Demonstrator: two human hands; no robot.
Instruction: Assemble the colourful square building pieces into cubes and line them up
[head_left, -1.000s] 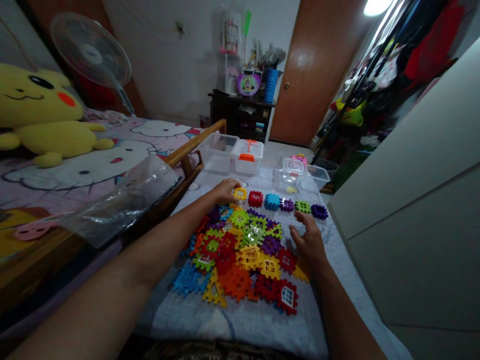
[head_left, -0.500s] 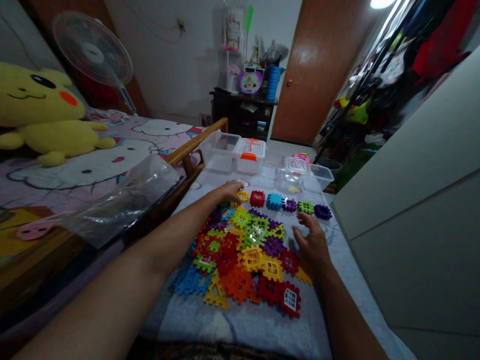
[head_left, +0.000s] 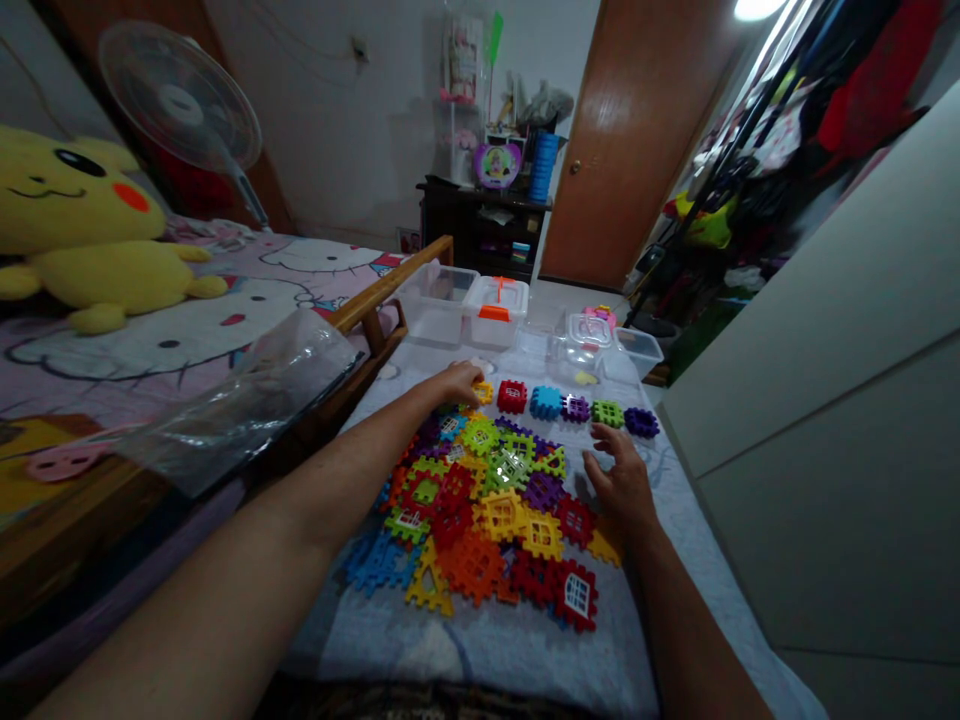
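My left hand reaches to the far left end of a row of toothed plastic building blocks, its fingers closed round a yellow block that they partly hide. To the right in that row stand a red block, a blue block, a purple block, a green block and a dark purple block. My right hand hovers open at the right side of the pile, thumb and fingers apart, holding nothing. Between my forearms spreads a heap of flat interlocking pieces, some with window inserts.
Behind the row are a clear tub, a lidded box with orange clips and more clear containers. A wooden bed rail and plastic bag lie left; a white cabinet stands right.
The view has shifted very slightly. Both hands keep nearly the same places, the left at the yellow block and the right open beside the pile.
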